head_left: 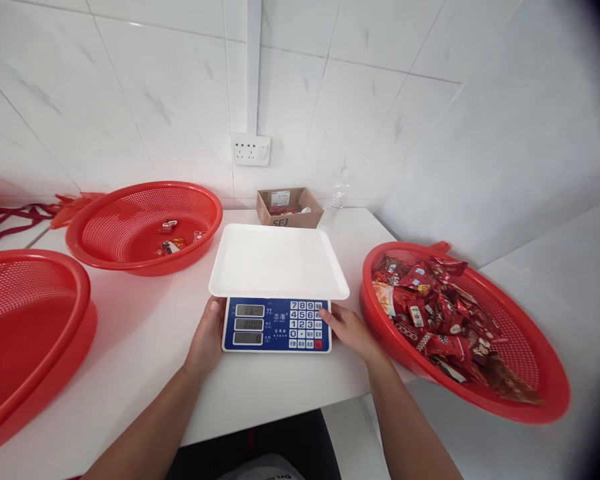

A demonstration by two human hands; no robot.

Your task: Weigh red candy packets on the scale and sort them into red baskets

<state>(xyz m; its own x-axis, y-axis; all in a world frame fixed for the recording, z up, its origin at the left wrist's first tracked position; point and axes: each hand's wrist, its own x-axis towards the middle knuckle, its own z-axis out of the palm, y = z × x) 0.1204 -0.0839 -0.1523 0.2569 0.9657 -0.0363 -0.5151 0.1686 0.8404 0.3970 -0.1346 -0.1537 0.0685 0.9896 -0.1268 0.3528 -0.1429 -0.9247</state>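
A digital weighing scale (pixel 279 324) stands on the white table in front of me, with a blue keypad panel and three small displays. On top of it sits a bare white weighing tray (pixel 280 261). My left hand (pixel 207 340) holds the scale's left side, its thumb up near the tray and its other fingers mostly hidden. At the right side, my right hand (pixel 347 327) grips the edge with its thumb resting on the keypad's right column. Both hands are closed around the scale's body.
A red basket (pixel 550 393) full of wrapped snacks stands right, overhanging the table edge. Another red basket (pixel 205 250) at back left holds a few packets. A third basket (pixel 75 280) is at the left edge. A cardboard box (pixel 307 219) sits behind the scale, by the tiled wall.
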